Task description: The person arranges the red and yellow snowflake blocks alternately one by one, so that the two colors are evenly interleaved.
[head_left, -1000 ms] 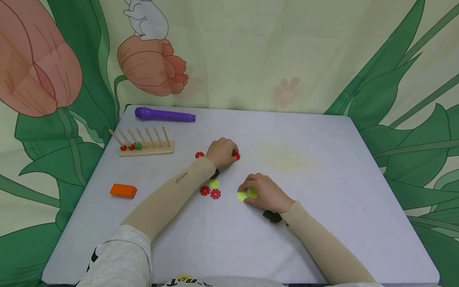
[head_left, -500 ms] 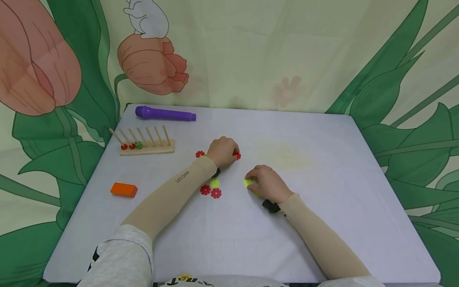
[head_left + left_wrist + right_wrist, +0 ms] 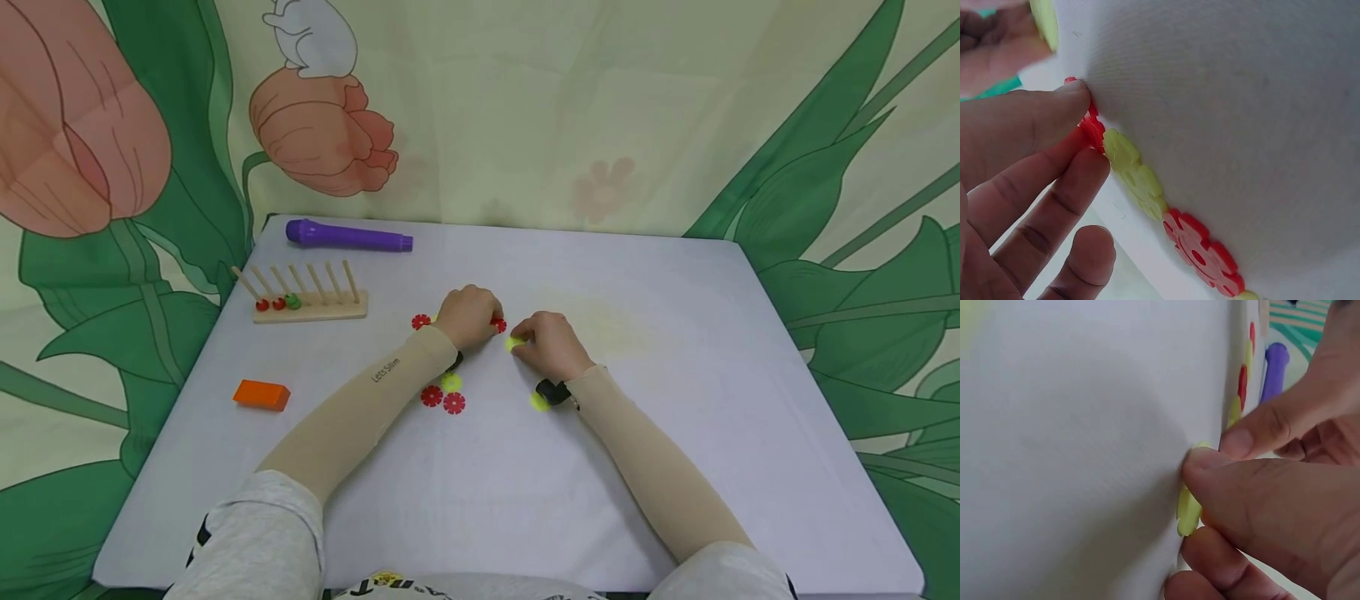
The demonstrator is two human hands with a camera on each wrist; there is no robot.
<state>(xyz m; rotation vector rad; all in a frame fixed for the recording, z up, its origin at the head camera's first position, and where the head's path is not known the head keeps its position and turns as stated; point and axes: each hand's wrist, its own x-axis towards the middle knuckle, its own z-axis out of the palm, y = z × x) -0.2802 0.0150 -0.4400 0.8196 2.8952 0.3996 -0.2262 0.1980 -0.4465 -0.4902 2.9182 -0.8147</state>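
A row of red and yellow flower-shaped discs lies beneath my left hand (image 3: 468, 318). Its thumb and fingertips pinch the red disc (image 3: 1092, 130) at the row's end. A yellow disc (image 3: 1135, 174) and another red disc (image 3: 1202, 251) follow it edge to edge. In the head view, part of the row is hidden by the hand. Just right of that end, my right hand (image 3: 553, 343) pinches a separate yellow disc (image 3: 1189, 509) between thumb and fingers. Another yellow disc (image 3: 539, 402) lies under the right wrist, partly covered by the wrist camera.
Below the left wrist lie a loose yellow disc (image 3: 451, 382) and two red discs, one (image 3: 431, 396) beside the other (image 3: 453, 403). At left stand a wooden peg board (image 3: 322, 311) with beads and an orange block (image 3: 261, 395). A purple microphone (image 3: 348, 237) lies behind.
My right hand has moved away from me toward the left hand with one yellow disc, leaving the other yellow disc behind on the table. The left hand keeps its place.
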